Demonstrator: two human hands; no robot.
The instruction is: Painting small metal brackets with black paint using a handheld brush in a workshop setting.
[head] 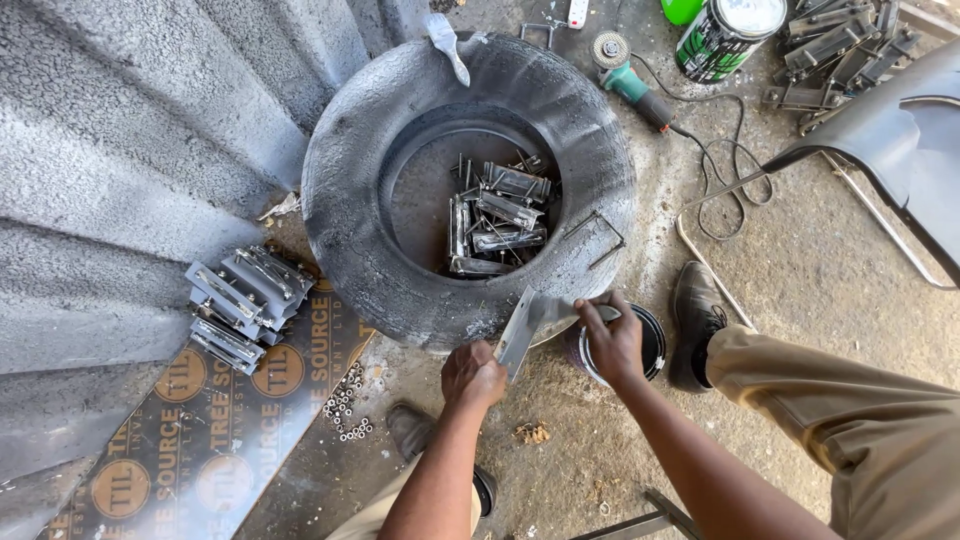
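My left hand [472, 375] grips the lower end of a flat grey metal plate [519, 327], held tilted over the ground in front of a paint-covered tyre [345, 190]. My right hand [612, 338] holds a thin tool, likely a brush, against the plate's upper end, just above an open paint tin [652, 345]. Inside the tyre's hole lies a heap of grey metal brackets [500, 220].
A stack of painted metal brackets [240, 300] sits on a printed board [190, 430] at left, with several small nuts [345, 405] beside it. An angle grinder [625, 75] and cable, a paint can [725, 35], more brackets [840, 55] and a chair [890, 140] lie beyond. My shoes [695, 320] flank the tin.
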